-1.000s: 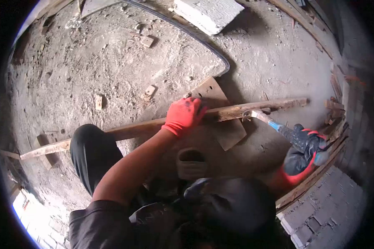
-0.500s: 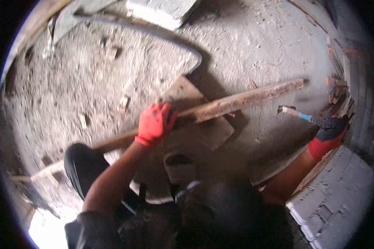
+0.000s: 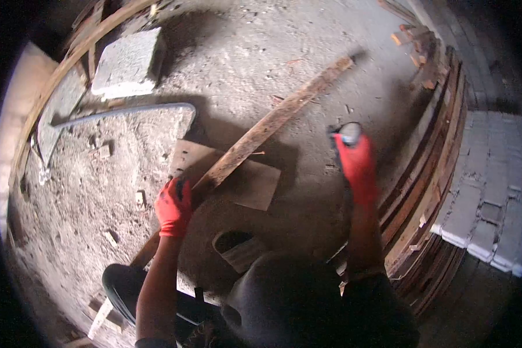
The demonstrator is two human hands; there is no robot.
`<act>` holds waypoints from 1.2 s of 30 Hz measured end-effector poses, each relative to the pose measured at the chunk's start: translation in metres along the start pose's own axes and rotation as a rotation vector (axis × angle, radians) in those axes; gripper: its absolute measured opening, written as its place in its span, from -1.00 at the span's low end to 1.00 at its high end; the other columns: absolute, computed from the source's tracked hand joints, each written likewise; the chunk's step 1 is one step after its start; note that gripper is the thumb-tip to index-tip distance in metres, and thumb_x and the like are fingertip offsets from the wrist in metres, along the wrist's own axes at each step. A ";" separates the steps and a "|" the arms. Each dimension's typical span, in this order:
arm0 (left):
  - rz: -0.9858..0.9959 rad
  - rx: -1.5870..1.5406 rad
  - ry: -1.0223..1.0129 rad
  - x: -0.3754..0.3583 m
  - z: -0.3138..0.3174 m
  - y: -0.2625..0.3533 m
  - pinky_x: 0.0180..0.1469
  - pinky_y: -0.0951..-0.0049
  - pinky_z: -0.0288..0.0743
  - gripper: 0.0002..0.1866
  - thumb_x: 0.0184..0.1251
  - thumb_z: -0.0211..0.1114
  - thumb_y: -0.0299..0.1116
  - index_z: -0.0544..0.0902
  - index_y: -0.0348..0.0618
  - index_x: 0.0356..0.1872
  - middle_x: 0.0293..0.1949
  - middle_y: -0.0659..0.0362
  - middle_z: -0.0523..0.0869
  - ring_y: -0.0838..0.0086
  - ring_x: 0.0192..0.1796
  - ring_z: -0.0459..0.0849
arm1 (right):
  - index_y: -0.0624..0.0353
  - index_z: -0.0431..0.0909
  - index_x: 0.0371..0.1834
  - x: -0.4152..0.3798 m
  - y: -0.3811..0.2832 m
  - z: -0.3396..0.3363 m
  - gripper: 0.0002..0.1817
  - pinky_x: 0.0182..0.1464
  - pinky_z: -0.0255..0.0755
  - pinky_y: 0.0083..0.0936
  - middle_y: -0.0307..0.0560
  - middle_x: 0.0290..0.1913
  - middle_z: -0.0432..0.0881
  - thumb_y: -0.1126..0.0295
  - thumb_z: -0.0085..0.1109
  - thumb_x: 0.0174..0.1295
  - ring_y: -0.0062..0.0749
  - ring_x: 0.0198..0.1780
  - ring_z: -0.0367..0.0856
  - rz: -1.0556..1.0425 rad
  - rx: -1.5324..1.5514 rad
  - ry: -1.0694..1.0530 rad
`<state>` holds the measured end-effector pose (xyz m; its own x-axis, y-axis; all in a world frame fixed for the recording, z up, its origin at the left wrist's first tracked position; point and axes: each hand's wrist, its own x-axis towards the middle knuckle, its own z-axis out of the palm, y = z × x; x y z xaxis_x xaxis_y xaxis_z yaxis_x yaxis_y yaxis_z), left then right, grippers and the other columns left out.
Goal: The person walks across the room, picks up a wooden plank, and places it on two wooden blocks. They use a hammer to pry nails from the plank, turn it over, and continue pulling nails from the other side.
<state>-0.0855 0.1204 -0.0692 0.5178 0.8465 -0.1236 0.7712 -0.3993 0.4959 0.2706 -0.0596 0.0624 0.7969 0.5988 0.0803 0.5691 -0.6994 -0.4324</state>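
A long, rough wooden plank (image 3: 278, 119) slants across the middle, its far end raised to the upper right. My left hand (image 3: 174, 204), in a red and black glove, is closed round the plank near its lower part. Beneath the plank a flat, pale board (image 3: 258, 184) lies on the ground. To the right, apart from the plank, my right hand (image 3: 357, 165) in a matching glove is closed on a hammer (image 3: 350, 133). Motion blur and the angle hide most of the hammer; a greyish end with some blue shows above the fist.
A white block (image 3: 127, 64) stands at the upper left, near a bent metal bar (image 3: 127, 112) on the gritty floor. Stacked timber (image 3: 429, 174) lines the right side, beside grey brickwork (image 3: 481, 185). Small wood scraps (image 3: 140, 200) lie on the left.
My right hand has moved the hammer from the far right in towards the plank. The plank's far end now points more upward in view. The camera view has turned and shifted right.
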 end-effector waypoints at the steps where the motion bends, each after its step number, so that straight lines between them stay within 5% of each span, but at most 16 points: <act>1: 0.042 0.002 0.064 -0.002 0.005 -0.007 -0.10 0.12 0.54 -0.67 0.35 0.23 -0.13 0.65 -0.20 -0.11 -0.18 -0.08 0.71 0.00 -0.14 0.68 | 0.25 0.50 -0.24 0.000 0.028 0.020 -0.64 -0.16 0.53 -0.25 0.09 -0.32 0.68 0.20 0.39 0.16 -0.03 -0.27 0.69 0.036 0.033 -0.046; 6: 0.069 0.038 0.167 -0.004 0.008 -0.006 -0.07 0.15 0.53 -0.66 0.37 0.23 -0.15 0.64 -0.26 -0.11 -0.16 -0.08 0.71 0.02 -0.11 0.67 | 0.23 0.52 -0.23 -0.005 0.068 0.039 -0.61 -0.10 0.52 -0.20 0.14 -0.24 0.70 0.13 0.38 0.18 0.00 -0.17 0.70 0.132 -0.001 -0.196; 8: 0.059 0.029 0.161 -0.005 0.009 -0.007 -0.07 0.16 0.53 -0.67 0.37 0.23 -0.16 0.64 -0.27 -0.11 -0.16 -0.08 0.71 0.02 -0.11 0.67 | 0.27 0.57 -0.15 0.019 0.128 0.049 -0.50 -0.04 0.50 -0.15 0.23 -0.16 0.69 -0.02 0.32 0.20 0.05 -0.08 0.68 -0.029 0.214 -0.400; 9: 0.045 0.015 0.167 -0.003 0.010 -0.007 -0.07 0.16 0.53 -0.67 0.37 0.24 -0.17 0.64 -0.28 -0.11 -0.16 -0.08 0.71 0.02 -0.11 0.67 | 0.28 0.60 -0.08 0.040 0.156 0.048 -0.39 0.01 0.48 -0.14 0.27 -0.10 0.67 -0.15 0.20 0.24 0.09 -0.04 0.66 0.166 0.212 -0.492; 11: 0.050 0.023 0.155 -0.001 0.010 -0.007 -0.08 0.17 0.53 -0.68 0.37 0.25 -0.18 0.63 -0.29 -0.12 -0.16 -0.08 0.71 0.02 -0.11 0.67 | 0.30 0.61 -0.09 0.085 0.215 0.056 -0.34 0.02 0.48 -0.12 0.29 -0.11 0.67 -0.22 0.10 0.27 0.14 -0.05 0.66 0.356 -0.219 -0.183; 13: 0.048 0.038 0.135 -0.002 0.010 -0.008 -0.08 0.17 0.53 -0.69 0.36 0.25 -0.20 0.63 -0.29 -0.13 -0.17 -0.07 0.71 0.02 -0.12 0.67 | 0.34 0.61 -0.12 0.133 0.295 0.062 -0.36 0.00 0.49 -0.08 0.34 -0.13 0.65 -0.17 0.11 0.26 0.16 -0.06 0.65 0.292 -0.136 -0.053; 16: 0.056 0.036 0.151 -0.003 0.012 -0.008 -0.08 0.17 0.53 -0.70 0.35 0.26 -0.22 0.63 -0.28 -0.13 -0.16 -0.07 0.71 0.02 -0.13 0.66 | 0.28 0.62 -0.11 0.166 0.306 0.051 -0.45 -0.05 0.53 -0.09 0.29 -0.07 0.66 -0.07 0.21 0.22 0.16 -0.02 0.65 0.282 -0.376 -0.020; 18: 0.033 0.016 0.049 -0.002 0.010 -0.013 -0.09 0.17 0.53 -0.70 0.34 0.27 -0.21 0.64 -0.27 -0.13 -0.16 -0.07 0.71 0.02 -0.14 0.67 | 0.17 0.56 0.04 0.202 0.385 0.074 -0.56 -0.01 0.54 -0.09 0.24 -0.04 0.65 0.11 0.21 0.21 0.16 -0.02 0.64 0.167 -0.611 0.181; 22: -0.091 0.044 -0.048 0.000 -0.002 0.001 -0.09 0.15 0.53 -0.70 0.31 0.28 -0.21 0.64 -0.25 -0.13 -0.16 -0.05 0.71 0.02 -0.14 0.67 | 0.06 0.44 0.21 0.232 0.367 0.069 -0.52 0.04 0.53 -0.04 0.18 0.05 0.62 0.17 0.16 0.24 0.14 0.02 0.64 0.376 -0.590 0.077; 25: 0.012 0.107 0.058 -0.001 0.002 0.002 -0.10 0.13 0.53 -0.72 0.28 0.30 -0.23 0.64 -0.23 -0.16 -0.17 -0.07 0.71 0.02 -0.16 0.68 | -0.02 0.35 0.34 0.237 0.360 0.067 -0.46 0.07 0.52 -0.01 0.13 0.12 0.60 0.22 0.12 0.26 0.13 0.04 0.63 0.531 -0.611 -0.004; 28: 0.054 0.092 0.077 -0.001 0.005 -0.001 -0.10 0.13 0.53 -0.74 0.26 0.32 -0.27 0.63 -0.23 -0.15 -0.19 -0.07 0.70 0.01 -0.17 0.67 | -0.05 0.33 0.37 0.231 0.369 0.079 -0.45 0.09 0.51 -0.03 0.15 0.17 0.56 0.27 0.09 0.27 0.16 0.05 0.62 0.294 -0.621 -0.146; 30: 0.025 0.085 0.026 -0.001 0.005 -0.002 -0.10 0.13 0.53 -0.74 0.25 0.32 -0.29 0.62 -0.23 -0.13 -0.19 -0.07 0.70 0.00 -0.17 0.67 | 0.08 0.35 0.35 0.223 0.380 0.091 -0.50 0.18 0.45 -0.07 0.19 0.22 0.51 0.28 0.03 0.33 0.12 0.14 0.57 0.132 -0.571 0.201; 36: 0.043 0.058 -0.026 0.001 0.004 -0.003 -0.12 0.11 0.52 -0.73 0.23 0.34 -0.33 0.58 -0.25 -0.12 -0.19 -0.08 0.68 -0.01 -0.17 0.66 | 0.14 0.35 0.34 0.210 0.384 0.080 -0.48 0.23 0.40 -0.09 0.21 0.23 0.51 0.23 0.05 0.34 0.13 0.18 0.53 -0.020 -0.609 0.183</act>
<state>-0.0856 0.1206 -0.0743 0.5601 0.8187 -0.1262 0.7676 -0.4557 0.4507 0.6400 -0.1713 -0.1591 0.7762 0.5752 0.2582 0.5546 -0.8177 0.1543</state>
